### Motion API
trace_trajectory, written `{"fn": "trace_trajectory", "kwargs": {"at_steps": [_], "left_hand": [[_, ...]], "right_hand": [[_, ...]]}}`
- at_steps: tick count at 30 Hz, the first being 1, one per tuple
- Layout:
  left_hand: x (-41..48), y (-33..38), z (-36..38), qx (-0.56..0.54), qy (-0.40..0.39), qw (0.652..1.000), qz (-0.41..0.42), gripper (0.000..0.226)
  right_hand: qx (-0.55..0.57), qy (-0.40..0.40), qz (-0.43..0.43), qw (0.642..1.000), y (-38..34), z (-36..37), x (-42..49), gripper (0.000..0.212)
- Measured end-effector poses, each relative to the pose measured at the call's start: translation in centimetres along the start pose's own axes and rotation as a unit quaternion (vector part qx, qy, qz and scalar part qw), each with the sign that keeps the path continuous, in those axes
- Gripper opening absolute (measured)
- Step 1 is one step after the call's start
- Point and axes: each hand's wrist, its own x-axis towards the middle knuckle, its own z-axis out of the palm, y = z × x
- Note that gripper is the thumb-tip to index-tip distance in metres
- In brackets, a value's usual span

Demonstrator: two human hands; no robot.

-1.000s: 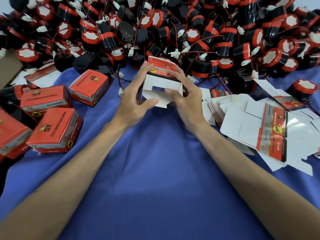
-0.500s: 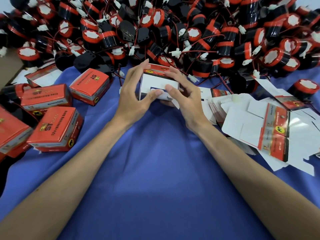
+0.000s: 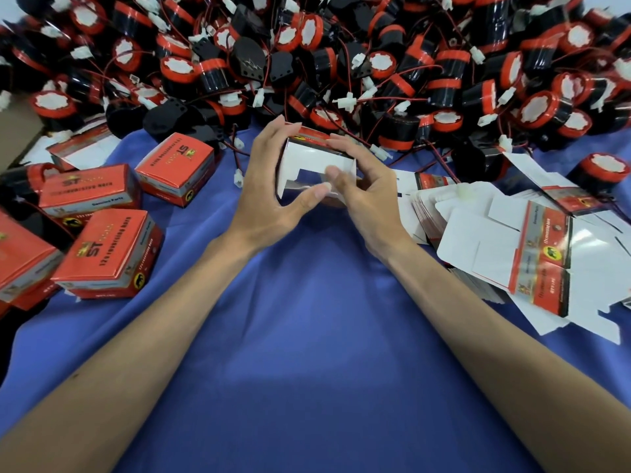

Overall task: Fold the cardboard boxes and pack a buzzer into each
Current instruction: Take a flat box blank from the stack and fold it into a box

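both hands [image 3: 321, 186] grip the half-folded box [image 3: 309, 160] above the blue surface [image 3: 307, 336], near the buzzers [image 3: 341, 63]. thin card looks light and creasable; hold its side walls, not the flaps.

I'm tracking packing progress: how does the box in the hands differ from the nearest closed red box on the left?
The box in the hands shows white inner card, its end flaps not yet closed; the closed box is fully shut, showing only printed faces. The box in the hands is gripped by the left hand and right hand; the closed box lies untouched on the blue cloth. Both carry the same red print.
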Motion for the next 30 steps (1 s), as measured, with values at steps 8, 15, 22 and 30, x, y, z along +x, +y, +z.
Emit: {"fn": "trace_trajectory", "kwargs": {"at_steps": [8, 15, 22, 30], "left_hand": [[0.13, -0.03, -0.27, -0.078, -0.008, 0.996, -0.048, 0.049], [0.51, -0.09, -0.20, -0.056, 0.025, 0.994, -0.094, 0.042], [0.30, -0.11, -0.10, -0.017, -0.015, 0.998, -0.051, 0.063], [0.36, -0.07, -0.27, -0.013, 0.041, 0.997, -0.068, 0.060]], "right_hand": [[-0.036, 0.047, -0.003, 0.998, -0.09, -0.01, 0.01, 0.031], [-0.091, 0.035, 0.002, 0.995, 0.06, 0.01, 0.01, 0.056], [-0.127, 0.025, 0.027, 0.991, 0.04, -0.18, 0.08, 0.070], [-0.158, -0.032, -0.004, 0.987, -0.30, 0.17, -0.20, 0.089]]}}
